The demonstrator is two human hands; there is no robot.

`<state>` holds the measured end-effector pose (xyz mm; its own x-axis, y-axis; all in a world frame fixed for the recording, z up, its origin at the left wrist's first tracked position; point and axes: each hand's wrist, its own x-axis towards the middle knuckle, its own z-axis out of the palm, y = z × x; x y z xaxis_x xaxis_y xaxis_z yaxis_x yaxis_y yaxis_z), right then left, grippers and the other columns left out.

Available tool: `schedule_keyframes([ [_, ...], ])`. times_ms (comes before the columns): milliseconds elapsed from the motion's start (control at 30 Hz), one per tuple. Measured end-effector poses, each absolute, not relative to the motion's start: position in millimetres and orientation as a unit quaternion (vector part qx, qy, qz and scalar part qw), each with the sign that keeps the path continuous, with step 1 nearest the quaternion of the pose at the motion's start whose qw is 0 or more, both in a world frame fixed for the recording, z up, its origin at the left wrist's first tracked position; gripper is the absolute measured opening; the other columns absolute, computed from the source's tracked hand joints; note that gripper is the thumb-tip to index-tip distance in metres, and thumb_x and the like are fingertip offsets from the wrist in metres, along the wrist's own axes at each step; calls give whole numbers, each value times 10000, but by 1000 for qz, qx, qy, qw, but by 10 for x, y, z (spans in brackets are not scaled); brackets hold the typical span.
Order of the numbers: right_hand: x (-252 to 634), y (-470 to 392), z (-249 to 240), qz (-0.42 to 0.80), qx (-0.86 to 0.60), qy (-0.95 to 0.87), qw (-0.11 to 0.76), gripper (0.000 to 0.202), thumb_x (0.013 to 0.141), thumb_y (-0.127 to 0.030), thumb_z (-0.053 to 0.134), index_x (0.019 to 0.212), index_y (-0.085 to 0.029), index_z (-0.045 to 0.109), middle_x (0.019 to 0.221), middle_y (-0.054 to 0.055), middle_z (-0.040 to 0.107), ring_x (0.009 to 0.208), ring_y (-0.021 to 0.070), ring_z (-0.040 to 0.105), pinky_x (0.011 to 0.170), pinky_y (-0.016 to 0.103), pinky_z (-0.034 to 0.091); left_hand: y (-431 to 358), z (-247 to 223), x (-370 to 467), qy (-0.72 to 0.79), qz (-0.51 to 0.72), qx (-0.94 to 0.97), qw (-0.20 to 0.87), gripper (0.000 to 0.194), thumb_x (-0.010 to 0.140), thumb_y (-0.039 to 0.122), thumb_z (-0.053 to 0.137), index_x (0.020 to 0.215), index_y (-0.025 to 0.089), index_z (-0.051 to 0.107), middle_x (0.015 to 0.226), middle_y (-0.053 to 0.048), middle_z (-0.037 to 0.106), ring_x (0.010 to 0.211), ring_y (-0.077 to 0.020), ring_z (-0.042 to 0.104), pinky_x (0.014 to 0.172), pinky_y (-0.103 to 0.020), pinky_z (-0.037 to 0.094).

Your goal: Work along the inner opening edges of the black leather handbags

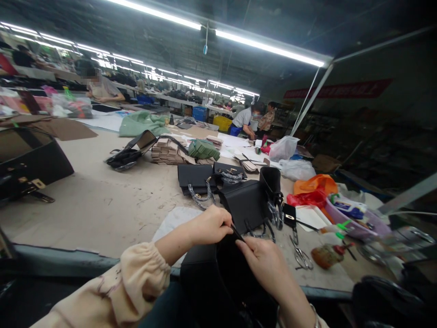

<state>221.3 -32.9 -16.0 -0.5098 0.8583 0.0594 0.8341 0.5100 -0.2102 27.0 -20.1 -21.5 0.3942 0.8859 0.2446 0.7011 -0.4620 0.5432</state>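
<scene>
A black handbag [201, 273] with a dark open mouth rests at the table's near edge, its lower part reaching down toward my lap. On its far rim my left hand [213, 226] pinches the edge between thumb and fingers. Close to its right, my right hand [264, 259] grips the same rim, thumb on top. Just beyond the hands lies another black bag [247, 205] with plastic-wrapped handles. Smaller black bags [196, 175] sit behind it, and an upright black bag [271, 180] stands to the right.
To the right lie scissors [302, 255], a brown glue bottle [327, 256], and a purple basin [355, 223] with bottles. Stacked brown pieces [167, 151] and green cloth [145, 124] are farther back. A large black bag [34, 159] stands at left. Other people work in the background.
</scene>
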Motion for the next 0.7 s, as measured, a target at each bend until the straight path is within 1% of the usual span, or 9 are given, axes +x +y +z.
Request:
schedule_keyframes([
  [267, 2214, -339, -181, 41, -479, -872, 87, 406, 938, -369, 392, 597, -201, 532, 608, -4, 633, 574, 123, 559, 539, 272, 229, -223, -227, 323, 518, 238, 806, 159, 132, 791, 236, 591, 727, 149, 667, 771, -43, 686, 723, -158, 601, 653, -237, 412],
  [433, 2190, -376, -168, 53, -480, -872, 82, 415, 945, -375, 372, 600, -196, 518, 603, -3, 618, 569, 118, 546, 542, 265, 236, -247, -232, 335, 519, 241, 806, 153, 135, 792, 227, 583, 701, 151, 647, 753, -41, 675, 708, -156, 595, 637, -237, 400],
  [600, 2166, -413, -184, 44, -484, -870, 79, 406, 950, -363, 353, 631, -193, 538, 635, 17, 639, 588, 132, 566, 546, 266, 245, -270, -245, 337, 524, 246, 803, 141, 143, 796, 228, 578, 689, 150, 634, 741, -39, 667, 702, -154, 592, 627, -233, 391],
  [700, 2181, -418, -172, 65, -472, -876, 71, 389, 932, -409, 389, 651, -196, 554, 621, 16, 640, 574, 135, 566, 538, 261, 249, -286, -255, 323, 518, 251, 805, 144, 134, 791, 222, 584, 689, 149, 632, 743, -37, 670, 702, -152, 591, 627, -230, 390],
])
